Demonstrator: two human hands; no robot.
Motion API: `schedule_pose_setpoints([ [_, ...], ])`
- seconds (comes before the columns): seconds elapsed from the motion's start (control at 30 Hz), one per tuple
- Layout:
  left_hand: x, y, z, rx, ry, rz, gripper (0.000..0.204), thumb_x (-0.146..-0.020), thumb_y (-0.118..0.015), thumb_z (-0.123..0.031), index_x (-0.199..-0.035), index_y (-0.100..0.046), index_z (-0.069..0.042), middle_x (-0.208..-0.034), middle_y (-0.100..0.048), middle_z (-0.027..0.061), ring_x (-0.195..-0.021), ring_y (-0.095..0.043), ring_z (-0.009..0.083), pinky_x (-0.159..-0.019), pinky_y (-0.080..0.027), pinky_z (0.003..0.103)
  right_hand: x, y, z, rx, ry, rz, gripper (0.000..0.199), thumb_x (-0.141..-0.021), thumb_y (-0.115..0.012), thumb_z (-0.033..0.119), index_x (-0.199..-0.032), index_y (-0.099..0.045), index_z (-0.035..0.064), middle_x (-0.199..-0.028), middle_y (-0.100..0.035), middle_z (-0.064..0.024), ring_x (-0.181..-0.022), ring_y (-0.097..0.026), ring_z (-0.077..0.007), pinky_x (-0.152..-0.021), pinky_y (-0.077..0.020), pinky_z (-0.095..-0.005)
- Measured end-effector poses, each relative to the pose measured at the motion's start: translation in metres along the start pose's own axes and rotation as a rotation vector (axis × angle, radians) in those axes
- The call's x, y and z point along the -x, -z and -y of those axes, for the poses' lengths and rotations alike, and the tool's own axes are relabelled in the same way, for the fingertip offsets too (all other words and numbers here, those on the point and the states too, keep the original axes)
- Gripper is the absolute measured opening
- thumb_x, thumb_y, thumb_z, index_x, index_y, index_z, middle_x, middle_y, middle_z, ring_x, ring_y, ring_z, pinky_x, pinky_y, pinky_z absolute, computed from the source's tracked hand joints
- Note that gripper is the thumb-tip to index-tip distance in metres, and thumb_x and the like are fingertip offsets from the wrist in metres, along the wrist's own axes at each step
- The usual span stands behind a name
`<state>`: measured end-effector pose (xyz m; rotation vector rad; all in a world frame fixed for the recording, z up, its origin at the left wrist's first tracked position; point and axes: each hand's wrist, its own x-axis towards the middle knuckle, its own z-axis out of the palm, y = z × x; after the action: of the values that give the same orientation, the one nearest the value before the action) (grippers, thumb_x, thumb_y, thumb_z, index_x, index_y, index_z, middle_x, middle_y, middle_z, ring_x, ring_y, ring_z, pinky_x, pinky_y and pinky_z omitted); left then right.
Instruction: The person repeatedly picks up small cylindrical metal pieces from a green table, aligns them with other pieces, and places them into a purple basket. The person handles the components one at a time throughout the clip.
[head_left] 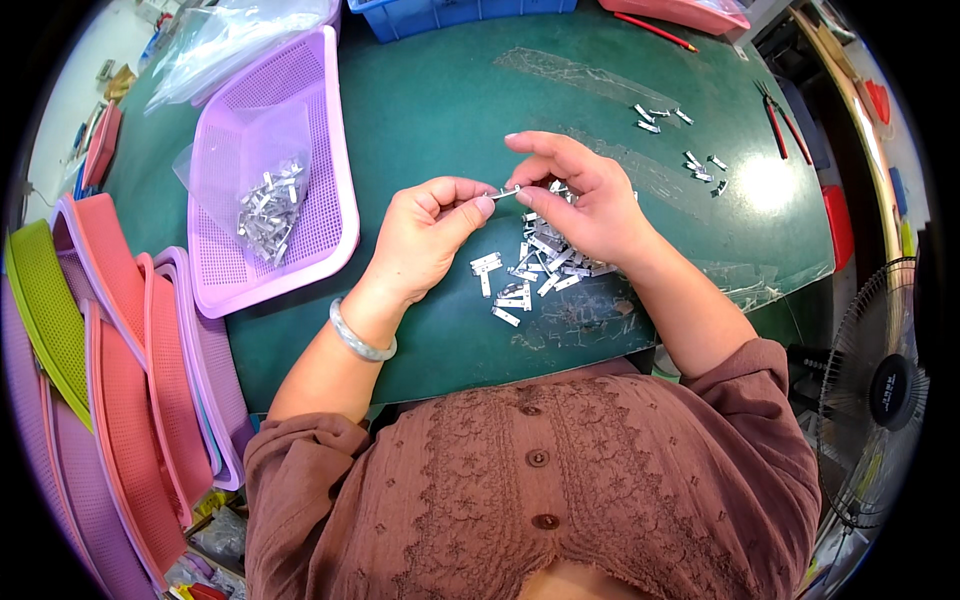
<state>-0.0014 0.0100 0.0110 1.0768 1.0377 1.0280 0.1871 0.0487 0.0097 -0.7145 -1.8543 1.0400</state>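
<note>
The right hand [585, 200] covers part of the pile of small metal pieces [535, 265]; the piece pinched between both hands [505, 193] is too small to make out; blue crate [450, 15] cut off at top edge

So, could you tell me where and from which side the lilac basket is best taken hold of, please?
Probably by the near rim of the lilac basket, coming from the table's front edge. The rim is a raised, flared lip, and that side is free of the plastic bag and metal pieces. Both hands, left and right, are pinching a small metal part.
</note>
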Motion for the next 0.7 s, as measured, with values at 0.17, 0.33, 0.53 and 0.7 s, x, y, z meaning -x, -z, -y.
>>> schedule_pose_setpoints([
  [0.17,0.0006,-0.0012,0.0002,0.017,-0.005,-0.014,0.017,-0.084,-0.062,-0.012,-0.096,-0.062,0.0,-0.069,-0.055,-0.0038,-0.053,-0.04,0.0007,-0.047,-0.031,0.014,-0.0004,-0.0002,0.0007,-0.008,0.002,-0.001,0.04,-0.077,-0.06,-0.003,-0.115,-0.05,0.0023,-0.082,-0.063,-0.0056,-0.072,-0.058,-0.0121,-0.069,-0.0472,-0.0251],
  [0.33,0.0012,-0.0025,-0.0007,0.001,-0.022,-0.028,0.017,-0.084,-0.062,-0.012,-0.095,-0.062,0.001,-0.07,-0.055,-0.0038,-0.054,-0.04,0.0008,-0.048,-0.032,0.014,0.0004,-0.0006,0.0001,-0.044,-0.025,0.003,0.04,-0.077,-0.06,-0.004,-0.116,-0.05,0.0024,-0.082,-0.063,-0.0052,-0.072,-0.057,-0.0118,-0.069,-0.047,-0.0249],
  [0.53,0.0019,-0.0027,-0.0004,-0.063,-0.059,-0.047,0.016,-0.084,-0.061,-0.011,-0.094,-0.062,0.001,-0.07,-0.054,-0.0041,-0.054,-0.04,0.0008,-0.049,-0.032,0.015,0.0003,-0.0004,0.0007,-0.054,-0.044,0.008,0.041,-0.077,-0.06,-0.004,-0.116,-0.05,0.0025,-0.081,-0.062,-0.005,-0.073,-0.057,-0.0114,-0.069,-0.0467,-0.0248],
  [0.7,0.0024,-0.0006,-0.0017,-0.068,-0.045,-0.032,0.014,-0.084,-0.06,-0.007,-0.094,-0.062,0.003,-0.08,-0.061,0.0013,-0.071,-0.053,0.0042,-0.064,-0.043,0.018,0.0007,-0.0001,0.0035,-0.097,-0.082,0.017,0.04,-0.078,-0.059,-0.003,-0.117,-0.049,0.0017,-0.082,-0.062,-0.0046,-0.074,-0.056,-0.0109,-0.071,-0.0464,-0.0248],
])
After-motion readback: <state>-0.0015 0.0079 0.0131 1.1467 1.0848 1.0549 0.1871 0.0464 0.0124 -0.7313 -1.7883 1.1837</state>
